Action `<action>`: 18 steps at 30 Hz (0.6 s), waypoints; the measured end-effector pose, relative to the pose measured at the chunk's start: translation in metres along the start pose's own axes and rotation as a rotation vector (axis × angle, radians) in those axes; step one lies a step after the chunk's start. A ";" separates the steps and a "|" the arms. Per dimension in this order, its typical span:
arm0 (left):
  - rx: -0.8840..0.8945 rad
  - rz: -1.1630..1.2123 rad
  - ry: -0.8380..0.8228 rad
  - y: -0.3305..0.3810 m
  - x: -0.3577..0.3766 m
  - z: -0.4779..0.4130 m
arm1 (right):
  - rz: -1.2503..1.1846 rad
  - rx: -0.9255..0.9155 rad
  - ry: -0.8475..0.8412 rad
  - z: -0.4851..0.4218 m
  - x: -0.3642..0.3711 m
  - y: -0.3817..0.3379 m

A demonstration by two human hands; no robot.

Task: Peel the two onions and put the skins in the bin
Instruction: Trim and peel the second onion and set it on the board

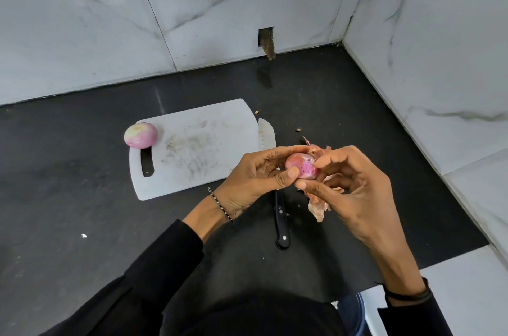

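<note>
Grey marble-look wall tiles [82, 19] meet in a corner behind a dark surface [68, 171]. On the left part of this surface lies a white cutting board [198, 143], stained in the middle. A peeled onion [141, 135], pale pink with some yellow, sits on the board's far left corner, above the handle slot.

Just beside the board's right edge lies a knife [281, 221]. Its blade tip and black handle show, but the hands hide the middle.

The left hand [255, 173], with a beaded bracelet [220, 205] on the wrist, grips the second onion [301, 168] above the surface. Its fingers curl round the onion and the thumb presses on top. This onion is bright pink and partly bare.

The right hand [354, 192] pinches the dry orange skins [317, 206] at the onion with thumb and forefinger. More skins hang under its curled fingers; I cannot tell whether they are held or lying on the surface.

At the bottom edge a blue object [351, 308] is cut off and unclear.
</note>
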State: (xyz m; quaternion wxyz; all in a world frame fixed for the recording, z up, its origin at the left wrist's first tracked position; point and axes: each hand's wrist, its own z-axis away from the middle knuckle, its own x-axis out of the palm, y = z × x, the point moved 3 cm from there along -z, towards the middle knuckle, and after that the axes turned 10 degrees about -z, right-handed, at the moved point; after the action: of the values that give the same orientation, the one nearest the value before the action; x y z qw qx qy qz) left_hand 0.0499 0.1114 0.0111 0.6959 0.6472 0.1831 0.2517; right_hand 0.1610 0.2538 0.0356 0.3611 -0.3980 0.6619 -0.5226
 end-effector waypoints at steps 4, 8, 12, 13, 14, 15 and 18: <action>-0.009 0.034 0.013 0.001 0.003 -0.001 | 0.079 -0.051 0.054 0.004 0.001 -0.001; -0.014 0.061 0.035 0.002 0.006 -0.002 | 0.109 -0.138 0.130 0.008 0.003 -0.004; -0.012 0.045 0.054 0.003 0.006 -0.003 | 0.193 -0.232 0.158 0.014 0.005 -0.007; -0.012 0.038 0.057 0.003 0.006 -0.004 | 0.207 -0.242 0.160 0.014 0.006 -0.008; -0.011 0.032 0.057 0.003 0.006 -0.003 | 0.210 -0.237 0.157 0.014 0.006 -0.008; -0.010 0.030 0.055 0.003 0.006 -0.003 | 0.200 -0.218 0.149 0.014 0.005 -0.008; -0.003 0.027 0.043 0.002 0.006 -0.002 | 0.182 -0.163 0.119 0.012 0.002 -0.009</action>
State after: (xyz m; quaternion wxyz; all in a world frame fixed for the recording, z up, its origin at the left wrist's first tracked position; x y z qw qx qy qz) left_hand 0.0530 0.1165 0.0133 0.6894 0.6428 0.1889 0.2753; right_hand 0.1721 0.2460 0.0424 0.3335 -0.3326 0.7558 -0.4549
